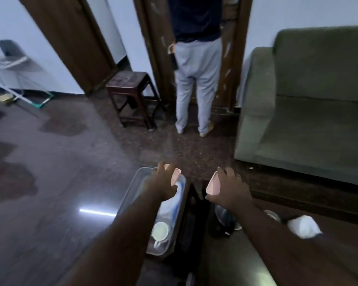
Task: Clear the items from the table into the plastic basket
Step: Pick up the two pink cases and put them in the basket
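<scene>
Left grip (163,180) closed on pink item (176,174) over plastic basket (132,186); right grip (228,187) closed on second pink item (213,185), beside basket.

The plastic basket (132,188) sits on the floor just left of the counter (236,261), with a cup (160,231) lying in its near end. The left hand (163,182) is over the basket's far end; the right hand (227,188) is over the counter's far edge. A kettle (225,219) stands on the counter under the right forearm, a crumpled cloth (304,226) further right. The sofa (308,112) lies beyond the counter to the right, a stool (130,93) far off by the doorway where a person (196,69) stands
</scene>
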Available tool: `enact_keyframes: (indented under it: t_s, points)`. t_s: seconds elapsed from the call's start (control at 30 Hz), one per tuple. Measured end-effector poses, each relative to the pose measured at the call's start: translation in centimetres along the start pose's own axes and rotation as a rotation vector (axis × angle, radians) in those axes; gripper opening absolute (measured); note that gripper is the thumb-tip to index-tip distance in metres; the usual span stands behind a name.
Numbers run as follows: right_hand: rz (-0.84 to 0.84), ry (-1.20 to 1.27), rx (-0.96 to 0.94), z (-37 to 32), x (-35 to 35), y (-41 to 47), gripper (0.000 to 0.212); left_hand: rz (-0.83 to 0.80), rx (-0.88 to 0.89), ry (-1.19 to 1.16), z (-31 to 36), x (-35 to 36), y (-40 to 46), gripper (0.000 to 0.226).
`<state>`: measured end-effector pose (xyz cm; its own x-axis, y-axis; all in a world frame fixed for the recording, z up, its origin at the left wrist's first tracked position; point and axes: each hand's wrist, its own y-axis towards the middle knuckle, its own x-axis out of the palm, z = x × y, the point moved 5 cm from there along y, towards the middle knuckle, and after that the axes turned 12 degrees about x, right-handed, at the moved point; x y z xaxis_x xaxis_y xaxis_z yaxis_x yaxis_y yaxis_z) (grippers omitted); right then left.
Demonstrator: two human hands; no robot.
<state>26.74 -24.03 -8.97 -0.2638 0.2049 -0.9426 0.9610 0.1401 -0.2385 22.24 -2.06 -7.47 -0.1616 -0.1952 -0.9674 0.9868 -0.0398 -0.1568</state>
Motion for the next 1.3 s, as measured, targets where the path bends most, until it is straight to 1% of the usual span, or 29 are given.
enact_keyframes:
  t_s: [0.1, 0.2, 0.33, 0.4, 0.5, 0.57, 0.63, 0.67, 0.77, 0.83, 0.97, 1.03, 1.1, 1.2, 1.3]
  points:
    - [-0.021, 0.026, -0.033, -6.1, 2.8, 0.1, 0.107, -0.005, -0.097, -0.106, -6.7, 0.2, -2.6, 0.070]
    - [-0.052, 0.056, -0.062, -11.5, 6.1, 0.7, 0.104, -0.059, -0.157, -0.105, -12.3, 2.0, -4.6, 0.075]
    - [-0.120, 0.063, -0.087, -16.3, 11.0, 1.9, 0.094, -0.145, -0.171, -0.094, -16.6, 6.5, -6.4, 0.073]
    - [-0.127, 0.052, -0.097, -18.0, 13.5, 2.7, 0.098, -0.195, -0.168, -0.081, -18.0, 9.3, -6.9, 0.075]
    - [-0.120, 0.032, -0.108, -19.8, 16.3, 3.8, 0.104, -0.234, -0.203, -0.081, -19.0, 12.9, -7.4, 0.073]
    - [-0.149, 0.027, -0.133, -20.9, 18.5, 4.6, 0.104, -0.219, -0.210, -0.060, -19.6, 15.0, -7.7, 0.062]
    - [-0.177, 0.029, -0.146, -21.8, 20.1, 5.2, 0.101, -0.219, -0.191, 0.032, -19.8, 16.3, -8.1, 0.048]
    - [-0.186, 0.025, -0.154, -22.3, 21.1, 5.4, 0.100, -0.226, -0.183, 0.070, -20.0, 17.0, -8.4, 0.044]
    - [-0.216, 0.021, -0.185, -23.8, 23.3, 5.5, 0.096, -0.250, -0.156, 0.128, -20.4, 18.3, -9.0, 0.052]
    - [-0.243, 0.055, -0.190, -24.8, 24.9, 5.4, 0.096, -0.238, -0.159, 0.093, -20.7, 18.8, -9.3, 0.059]
    - [-0.296, 0.155, -0.182, -26.3, 26.5, 5.1, 0.094, -0.166, -0.159, 0.020, -20.8, 18.0, -9.5, 0.056]
    - [-0.327, 0.221, -0.152, -26.9, 27.4, 4.8, 0.091, -0.137, -0.207, -0.042, -21.2, 17.8, -9.9, 0.058]
    - [-0.357, 0.242, -0.138, -27.3, 28.1, 4.6, 0.084, -0.091, -0.271, -0.110, -21.4, 17.5, -10.3, 0.057]
    - [-0.402, 0.265, -0.134, -27.7, 28.6, 4.4, 0.063, -0.043, -0.311, -0.150, -21.5, 17.2, -10.7, 0.058]
    - [-0.424, 0.299, -0.102, -27.6, 28.6, 4.2, 0.056, -0.021, -0.320, -0.127, -21.4, 17.2, -10.8, 0.057]
